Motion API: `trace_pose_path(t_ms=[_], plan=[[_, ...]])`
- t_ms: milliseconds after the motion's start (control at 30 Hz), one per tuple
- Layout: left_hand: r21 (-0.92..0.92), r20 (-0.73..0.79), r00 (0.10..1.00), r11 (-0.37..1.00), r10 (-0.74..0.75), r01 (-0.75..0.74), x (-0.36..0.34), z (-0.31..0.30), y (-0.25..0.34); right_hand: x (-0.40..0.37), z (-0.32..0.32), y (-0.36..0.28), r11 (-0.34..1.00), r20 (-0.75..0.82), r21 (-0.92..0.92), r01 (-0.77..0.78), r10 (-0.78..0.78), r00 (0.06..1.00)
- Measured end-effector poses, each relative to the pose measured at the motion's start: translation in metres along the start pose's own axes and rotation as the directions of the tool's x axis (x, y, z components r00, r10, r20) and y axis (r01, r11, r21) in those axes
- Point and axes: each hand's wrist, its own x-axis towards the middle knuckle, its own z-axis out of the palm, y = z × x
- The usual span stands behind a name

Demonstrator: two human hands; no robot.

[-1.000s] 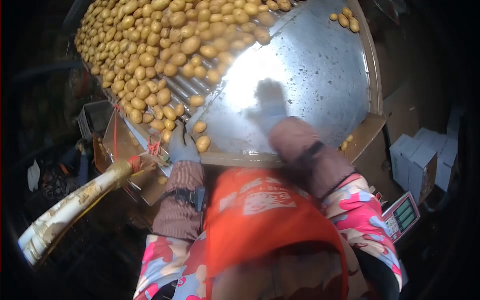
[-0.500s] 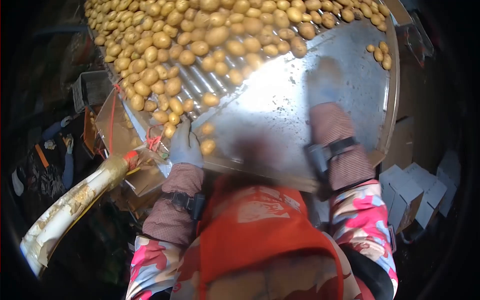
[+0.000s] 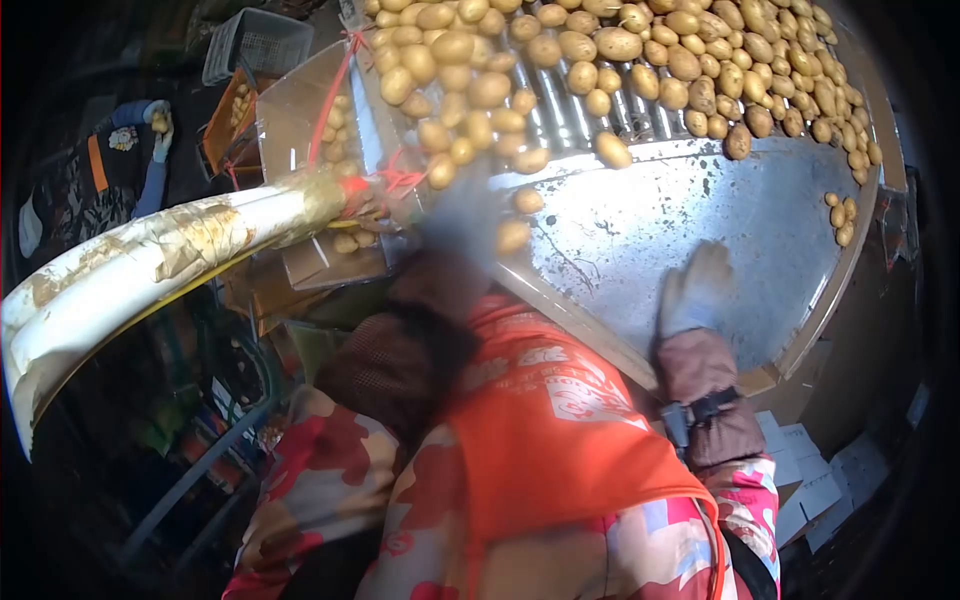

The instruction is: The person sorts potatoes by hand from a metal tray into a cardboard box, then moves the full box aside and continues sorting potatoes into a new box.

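Note:
Many potatoes (image 3: pixel 685 65) lie over metal rollers (image 3: pixel 625 110) at the top. Below the rollers is a flat metal tray (image 3: pixel 640 215) with wooden edging. My left hand (image 3: pixel 462 222), gloved and smeared by motion, is at the tray's left edge, beside two loose potatoes; its fingers cannot be made out. My right hand (image 3: pixel 700 285), in a pale glove, rests over the bare metal with its fingers extended and nothing in it. A small group of potatoes (image 3: pixel 842 218) lies by the tray's right edge.
A white, worn pipe (image 3: pixel 180 240) with red ties crosses the left side. Behind it are cardboard boxes (image 3: pixel 300 130) and a grey crate (image 3: pixel 258 48). A co-worker's gloved hands (image 3: pixel 160 130) hold a potato at far left. White cartons (image 3: pixel 800 470) stand at lower right.
The view has turned, so the tray and potatoes sit farther right. My right hand is now nearer the tray's front edge. My left hand has become blurred. The co-worker's hands have come together.

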Motion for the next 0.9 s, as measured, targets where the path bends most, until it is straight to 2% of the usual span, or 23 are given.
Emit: trace_pose_path(t_ms=[33,67,100,167,200,267,300,333,400,467,500,567,600,667,700,733,767,800,900], plan=[[0.046,0.031,0.999,0.998,-0.035,0.034,0.002,0.002,-0.003,0.008,-0.007,-0.035,0.993,0.329,0.049,-0.112,0.090,0.940],[0.096,0.059,0.995,0.993,-0.078,0.072,0.002,0.005,-0.003,0.007,0.028,-0.060,0.971,0.075,0.155,0.181,-0.194,0.978],[0.152,0.081,0.989,0.983,-0.121,0.107,0.003,0.007,-0.004,0.008,0.062,-0.087,0.861,-0.210,0.186,0.474,-0.437,0.875],[0.234,0.021,0.998,0.971,-0.062,0.056,0.000,0.014,-0.011,0.034,0.044,-0.157,0.673,-0.391,0.161,0.722,-0.628,0.673],[0.270,-0.001,0.999,0.962,-0.032,0.031,-0.003,0.012,-0.013,0.042,0.038,-0.164,0.594,-0.440,0.310,0.742,-0.602,0.666],[0.141,-0.019,0.997,0.987,-0.071,0.073,-0.003,0.001,-0.006,0.058,0.018,-0.158,0.411,-0.512,0.553,0.725,-0.519,0.685],[0.063,-0.028,0.995,0.993,-0.094,0.095,0.000,-0.002,-0.001,0.049,-0.001,-0.133,0.493,-0.547,0.424,0.760,-0.529,0.649],[0.034,-0.027,0.995,0.994,-0.101,0.102,0.002,-0.002,0.000,0.034,-0.015,-0.108,0.586,-0.506,0.367,0.722,-0.525,0.684],[-0.011,-0.023,0.992,0.992,-0.123,0.123,0.004,-0.005,0.000,0.003,-0.011,-0.054,0.613,-0.169,0.144,0.777,-0.758,0.630],[0.010,-0.018,0.993,0.993,-0.118,0.118,0.005,-0.010,0.002,-0.032,0.027,-0.005,0.393,0.061,0.013,0.919,-0.918,0.392],[0.022,-0.012,0.994,0.994,-0.108,0.109,0.005,-0.010,0.003,-0.031,0.026,-0.009,0.362,0.078,0.058,0.930,-0.931,0.358],[-0.008,-0.167,0.985,0.999,-0.051,0.051,0.004,-0.005,-0.001,-0.015,0.020,-0.024,0.288,0.097,0.131,0.949,-0.956,0.277],[-0.020,-0.242,0.970,0.999,-0.031,0.027,-0.002,-0.004,-0.001,-0.001,0.029,-0.027,0.201,0.080,0.089,0.976,-0.978,0.194],[-0.078,-0.165,0.980,0.992,-0.114,0.103,-0.026,-0.016,0.014,0.019,0.035,-0.041,0.104,0.052,0.071,0.992,-0.994,0.101],[-0.248,-0.042,0.963,0.937,-0.265,0.246,-0.040,-0.026,0.024,0.028,0.036,-0.050,0.045,0.032,0.057,0.997,-0.999,0.043],[-0.379,0.082,0.911,0.833,-0.405,0.404,-0.053,-0.036,0.033,0.034,0.035,-0.058,0.029,0.048,0.047,0.998,-0.999,0.027],[-0.558,0.341,0.768,0.540,-0.543,0.630,-0.067,-0.046,0.040,0.040,0.033,-0.065,0.009,0.058,0.037,0.999,-0.998,0.006],[-0.697,0.455,0.760,0.345,-0.464,0.629,-0.094,-0.042,0.020,0.046,0.033,-0.073,-0.017,0.064,0.027,0.999,-0.998,-0.019],[-0.754,0.428,0.801,0.324,-0.418,0.572,-0.144,-0.077,-0.007,0.048,0.030,-0.088,0.006,-0.014,0.008,1.000,-1.000,0.006]])
